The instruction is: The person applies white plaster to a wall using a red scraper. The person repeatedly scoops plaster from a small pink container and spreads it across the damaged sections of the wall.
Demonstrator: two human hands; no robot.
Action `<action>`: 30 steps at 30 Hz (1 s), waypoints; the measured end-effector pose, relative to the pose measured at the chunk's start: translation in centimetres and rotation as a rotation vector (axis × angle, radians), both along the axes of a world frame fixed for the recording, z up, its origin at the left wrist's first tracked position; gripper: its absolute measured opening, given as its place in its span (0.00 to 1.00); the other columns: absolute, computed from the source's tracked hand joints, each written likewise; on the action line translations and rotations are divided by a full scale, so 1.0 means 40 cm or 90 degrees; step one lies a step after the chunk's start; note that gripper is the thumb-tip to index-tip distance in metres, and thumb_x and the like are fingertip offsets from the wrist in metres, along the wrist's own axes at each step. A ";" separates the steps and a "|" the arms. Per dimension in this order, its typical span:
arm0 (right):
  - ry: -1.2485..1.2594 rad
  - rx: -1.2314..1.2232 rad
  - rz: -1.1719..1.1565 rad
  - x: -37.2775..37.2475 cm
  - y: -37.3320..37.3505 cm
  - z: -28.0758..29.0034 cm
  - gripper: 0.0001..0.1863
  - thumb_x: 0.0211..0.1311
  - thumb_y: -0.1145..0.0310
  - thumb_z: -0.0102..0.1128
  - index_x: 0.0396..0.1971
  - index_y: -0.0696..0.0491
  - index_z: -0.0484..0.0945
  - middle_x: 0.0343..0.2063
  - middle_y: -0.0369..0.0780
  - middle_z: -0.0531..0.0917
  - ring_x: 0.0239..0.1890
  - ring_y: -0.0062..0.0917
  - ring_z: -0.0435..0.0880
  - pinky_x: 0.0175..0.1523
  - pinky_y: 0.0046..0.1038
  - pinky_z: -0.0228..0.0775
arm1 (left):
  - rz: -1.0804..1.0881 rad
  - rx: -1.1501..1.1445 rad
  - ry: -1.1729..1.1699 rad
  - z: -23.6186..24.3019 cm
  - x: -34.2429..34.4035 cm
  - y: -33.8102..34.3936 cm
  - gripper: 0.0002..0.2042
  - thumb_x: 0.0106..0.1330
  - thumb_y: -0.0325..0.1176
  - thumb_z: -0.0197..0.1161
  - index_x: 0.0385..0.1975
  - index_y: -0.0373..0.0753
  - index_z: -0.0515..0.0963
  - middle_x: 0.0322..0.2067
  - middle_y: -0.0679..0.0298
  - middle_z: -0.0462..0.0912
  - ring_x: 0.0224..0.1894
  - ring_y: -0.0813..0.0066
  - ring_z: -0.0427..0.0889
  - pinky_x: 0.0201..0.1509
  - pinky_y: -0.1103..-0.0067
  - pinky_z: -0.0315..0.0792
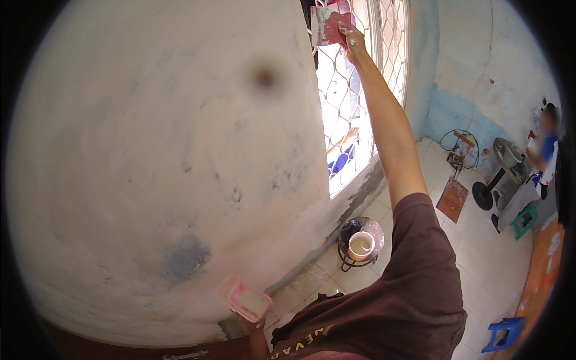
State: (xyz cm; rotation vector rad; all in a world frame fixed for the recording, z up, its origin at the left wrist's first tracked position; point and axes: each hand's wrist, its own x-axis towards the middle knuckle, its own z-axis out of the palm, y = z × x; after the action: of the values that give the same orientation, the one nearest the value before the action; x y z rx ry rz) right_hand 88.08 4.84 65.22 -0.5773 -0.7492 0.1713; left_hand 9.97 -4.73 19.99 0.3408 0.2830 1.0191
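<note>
High up at the window's left edge, my right hand (pixel 354 43) is closed around a red flat putty scraper (pixel 328 27) smeared with white filler. White smears also mark the fingers. Down at the lower middle, my left hand (pixel 254 324) grips a pink plastic tub (pixel 249 301) with pale paste in it. The tub is held close to the wall (pixel 150 150), which is off-white with grey patches. Most of the left hand's fingers are hidden by the tub.
A bright window with a wavy metal grille (pixel 339 84) borders the wall. On a round stool (pixel 377 231) stands a white bucket (pixel 361 246). To the right are a round-based stand (pixel 483 197), a green stool (pixel 524 222), a blue stool (pixel 504 333) and seated people (pixel 545 150).
</note>
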 end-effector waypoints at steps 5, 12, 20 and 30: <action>-0.068 -0.007 0.036 0.040 0.025 0.022 0.19 0.64 0.65 0.68 0.53 0.52 0.80 0.44 0.35 0.86 0.43 0.22 0.85 0.50 0.27 0.76 | 0.048 -0.029 0.017 -0.085 -0.037 0.033 0.37 0.63 0.65 0.55 0.67 0.48 0.65 0.62 0.57 0.72 0.63 0.42 0.69 0.66 0.44 0.62; -0.124 -0.042 0.030 0.066 0.079 0.028 0.19 0.66 0.70 0.62 0.56 0.57 0.78 0.43 0.39 0.86 0.39 0.25 0.87 0.48 0.29 0.80 | 0.096 -0.038 0.061 -0.114 -0.019 0.000 0.35 0.65 0.65 0.53 0.65 0.48 0.66 0.59 0.57 0.74 0.61 0.46 0.71 0.64 0.50 0.66; -0.166 -0.053 0.111 0.065 0.079 -0.011 0.23 0.65 0.58 0.67 0.57 0.52 0.78 0.44 0.34 0.86 0.44 0.18 0.84 0.51 0.24 0.76 | 0.196 -0.066 0.101 -0.013 0.037 -0.185 0.31 0.66 0.63 0.52 0.61 0.48 0.69 0.52 0.60 0.78 0.51 0.54 0.79 0.50 0.56 0.77; -0.215 -0.091 0.170 0.086 0.087 -0.076 0.24 0.67 0.61 0.65 0.58 0.54 0.75 0.47 0.36 0.84 0.46 0.20 0.84 0.54 0.26 0.76 | 0.260 -0.089 0.096 -0.091 0.112 -0.529 0.25 0.69 0.55 0.53 0.60 0.47 0.70 0.53 0.59 0.79 0.49 0.56 0.81 0.54 0.53 0.77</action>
State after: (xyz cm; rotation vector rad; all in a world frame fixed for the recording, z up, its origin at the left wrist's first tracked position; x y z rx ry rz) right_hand 91.51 8.31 62.20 -0.6483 -1.1491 0.3834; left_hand 14.44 -25.90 16.35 0.2373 0.5736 1.3681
